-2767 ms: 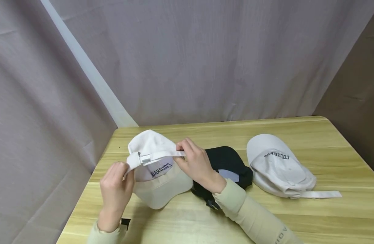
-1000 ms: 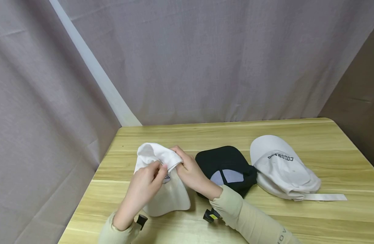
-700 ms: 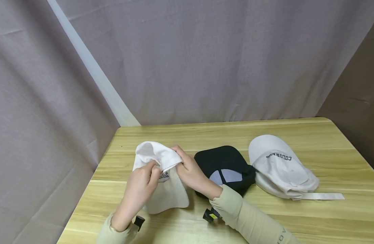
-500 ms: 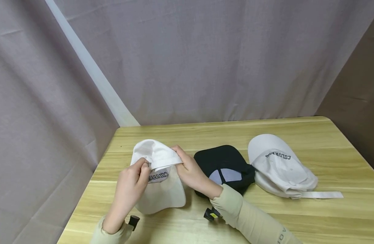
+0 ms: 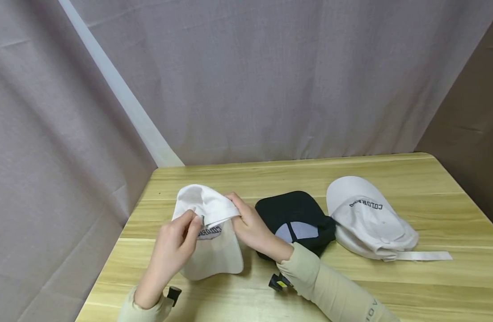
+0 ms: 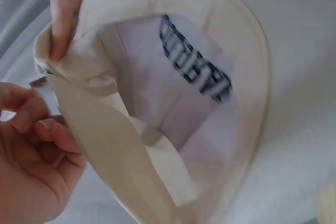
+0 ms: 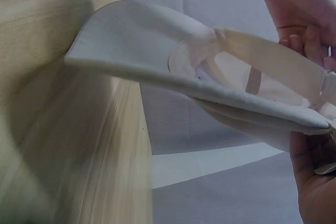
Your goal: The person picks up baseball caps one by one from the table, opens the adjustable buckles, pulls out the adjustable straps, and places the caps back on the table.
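A white baseball cap (image 5: 216, 259) is held above the table with its brim towards me and the inside of the crown showing. Dark lettering (image 6: 194, 61) shows through the lining. My right hand (image 5: 252, 226) grips the back rim of the cap, a finger pressing the cloth in the left wrist view. My left hand (image 5: 171, 243) has thumb and forefinger pinched at the cap's back strap, beside a small metal clasp (image 6: 38, 82). Its other fingers (image 6: 44, 129) curl close to the strap's edge. From the right wrist side, the brim (image 7: 136, 30) tilts down towards the table.
A black cap (image 5: 278, 208) lies just right of my right hand, partly behind the forearm. Further right lies another white cap (image 5: 367, 223) lettered COLORADO, its loose strap (image 5: 425, 256) stretched out on the wooden table (image 5: 451, 214). Grey curtains (image 5: 290, 80) hang behind.
Earlier my hands stretched the strap out between them; now the right hand grips the rim. Over the last second my left hand shifted left along the strap, and the clasp came into view.
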